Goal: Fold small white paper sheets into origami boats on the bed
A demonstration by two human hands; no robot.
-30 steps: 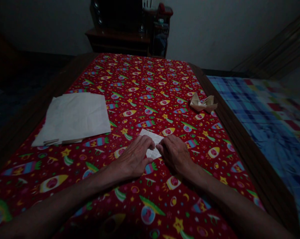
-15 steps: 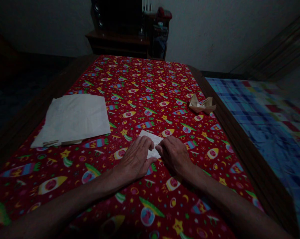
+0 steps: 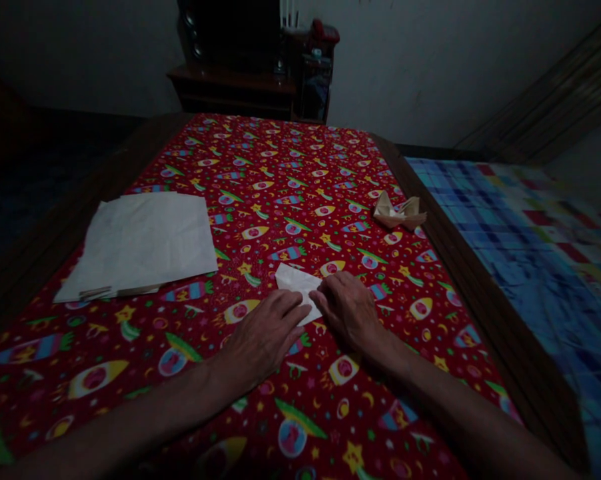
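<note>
A small piece of folded white paper (image 3: 294, 279) lies on the red patterned cloth between my hands. My left hand (image 3: 270, 327) rests at the paper's near left side, its fingers stretched out and touching it. At the right edge, my right hand (image 3: 348, 307) has its fingers curled and pinched on the paper. Its fingertips cover part of the folds. Off to the left sits a stack of pale paper sheets (image 3: 150, 240), slightly uneven at the edges. A folded tan paper shape (image 3: 399, 212) with raised points stands near the cloth's right edge.
The red cloth (image 3: 260, 433) with rockets and stars covers a table with a dark wooden border (image 3: 510, 340). Beyond the far end stands a wooden cabinet (image 3: 230, 83) with a dark screen (image 3: 240, 33). Blue plaid fabric (image 3: 460, 207) spreads on the right.
My left hand has shifted back toward me and its fingers have straightened, showing more of the paper's far left part. My right hand stays at the paper's right edge.
</note>
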